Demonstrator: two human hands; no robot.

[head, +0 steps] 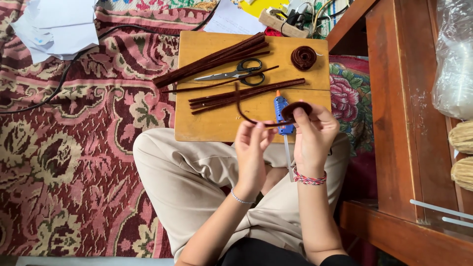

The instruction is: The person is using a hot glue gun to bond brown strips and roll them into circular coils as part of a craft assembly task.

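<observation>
While the right hand [314, 135] pinches a coiled brown pipe-cleaner disc [296, 110] in its fingertip grip, the left hand [252, 148] clenches the loose tail of the same brown pipe cleaner [241, 109], which curves up from the fingers over the wooden board [197, 125]. Much of the disc is covered by the right fingers, so its full shape is hard to make out. A blue glue gun [281, 109] lies on the board just behind both hands, its lower half hidden by them. Farther out on the board lie a row of brown pipe cleaners [246, 94], black-handled scissors [236, 74], a thicker bundle of brown stems [212, 59] and a finished brown coil [303, 57]. White paper sheets [54, 27] lie on the patterned rug [74, 148] at upper left, cut off by the frame. At right, a clear plastic bag [453, 54] sits on a wooden shelf [394, 108], its contents unclear.
</observation>
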